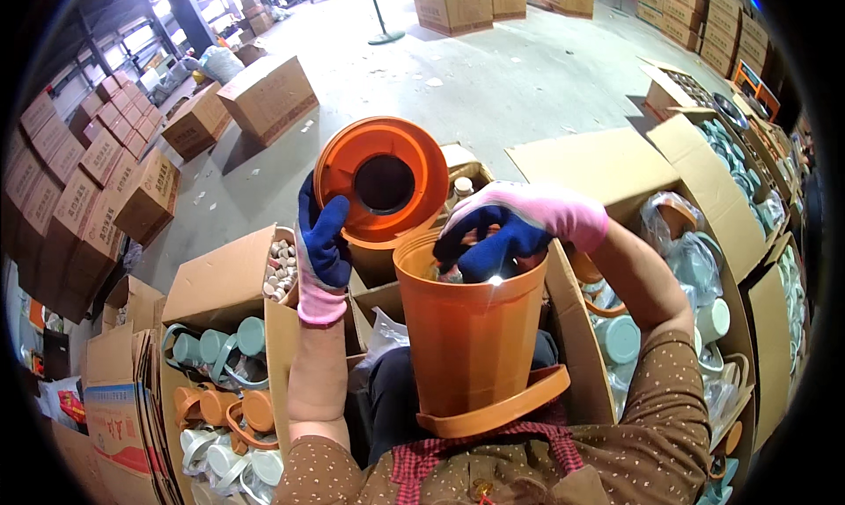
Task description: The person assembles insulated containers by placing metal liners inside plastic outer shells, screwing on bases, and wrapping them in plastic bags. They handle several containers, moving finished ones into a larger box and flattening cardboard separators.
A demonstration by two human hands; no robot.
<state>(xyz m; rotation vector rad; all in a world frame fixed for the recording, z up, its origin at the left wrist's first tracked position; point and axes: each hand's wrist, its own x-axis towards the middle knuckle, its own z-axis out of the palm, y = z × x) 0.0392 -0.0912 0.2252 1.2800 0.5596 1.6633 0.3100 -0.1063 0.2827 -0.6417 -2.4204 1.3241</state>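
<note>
Both hands wear pink gloves with blue coated palms. My left hand (pixel 324 241) is closed on the edge of a round orange plastic piece (pixel 414 166), which is tilted up and has a dark round hole in its middle. A tall, tapering orange plastic container (pixel 471 346) stands upright in my lap, a curved orange band (pixel 497 408) around its lower end. My right hand (pixel 497 241) bends over the container's rim with its fingers curled down into the mouth. Something shiny shows beside those fingers, but whatever they grip is hidden.
An open carton (pixel 220 285) at left holds green, orange and white handled plastic parts (pixel 233 408) and small pale caps (pixel 280 272). Another open carton (pixel 581 355) at right contains similar parts and plastic bags (pixel 691 258). Stacked closed cartons (pixel 75 197) stand far left.
</note>
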